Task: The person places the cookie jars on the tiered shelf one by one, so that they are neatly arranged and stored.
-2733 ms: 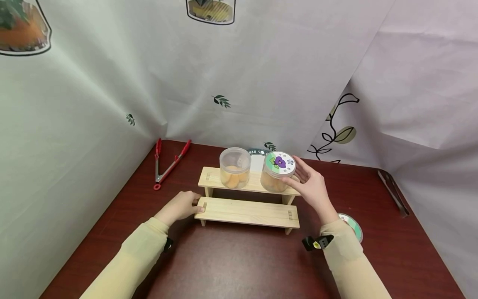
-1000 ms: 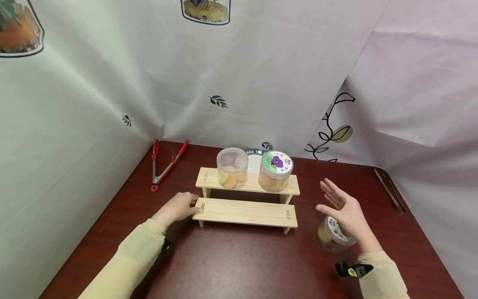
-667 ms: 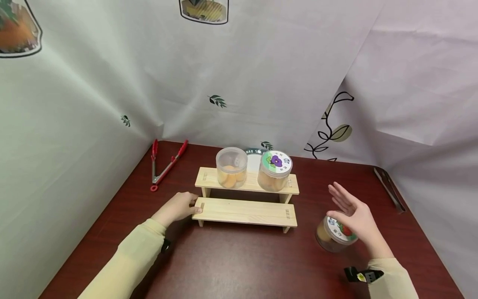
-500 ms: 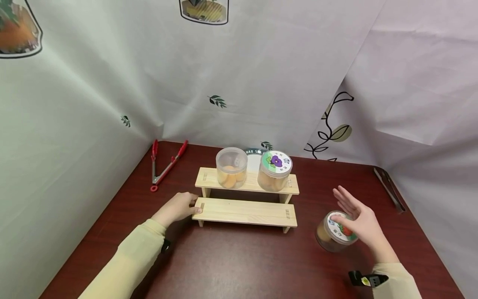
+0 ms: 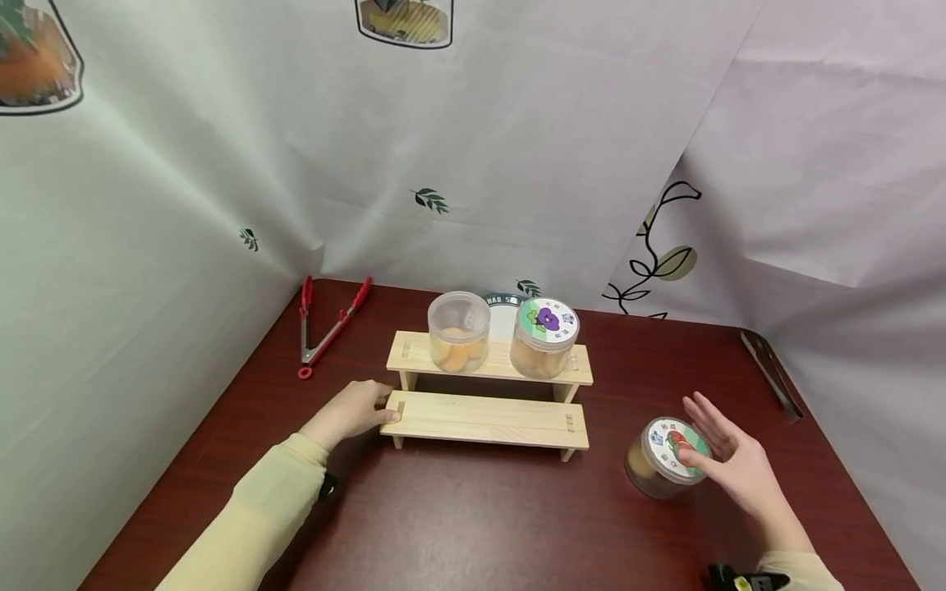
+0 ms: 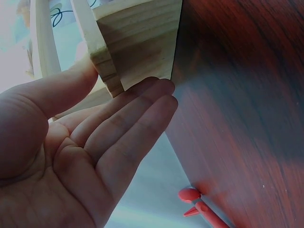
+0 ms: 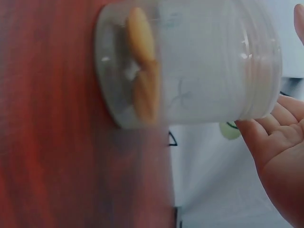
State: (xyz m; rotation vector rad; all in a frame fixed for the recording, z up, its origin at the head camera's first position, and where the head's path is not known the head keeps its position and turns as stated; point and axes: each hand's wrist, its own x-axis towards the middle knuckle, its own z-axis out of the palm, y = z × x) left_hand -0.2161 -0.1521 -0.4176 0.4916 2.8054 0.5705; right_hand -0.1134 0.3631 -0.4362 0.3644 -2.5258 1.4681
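My left hand (image 5: 349,416) grips the left end of the lower tier of a pale wooden two-step display rack (image 5: 484,419), thumb on top and fingers against the side support (image 6: 142,47). On the upper tier stand an uncovered clear plastic jar (image 5: 458,332) with yellow-orange pieces inside and a lidded jar (image 5: 539,361) with a purple flower label. To the right, a third jar (image 5: 645,474) stands on the table under a strawberry-label lid (image 5: 668,443). My right hand (image 5: 742,472) hovers beside it, fingers spread and holding nothing, thumb overlapping the lid in the head view.
Red-handled tongs (image 5: 325,341) lie spread at the back left of the dark red table (image 5: 443,525). Metal tongs (image 5: 771,373) rest near the right edge. A white round thing with dark lettering (image 5: 505,316) shows behind the rack. Cloth walls (image 5: 517,164) enclose the back and sides.
My right hand has let go of the purple-flower jar on the upper tier and moved right and nearer, to the strawberry-lidded jar. My left hand has stayed on the rack.
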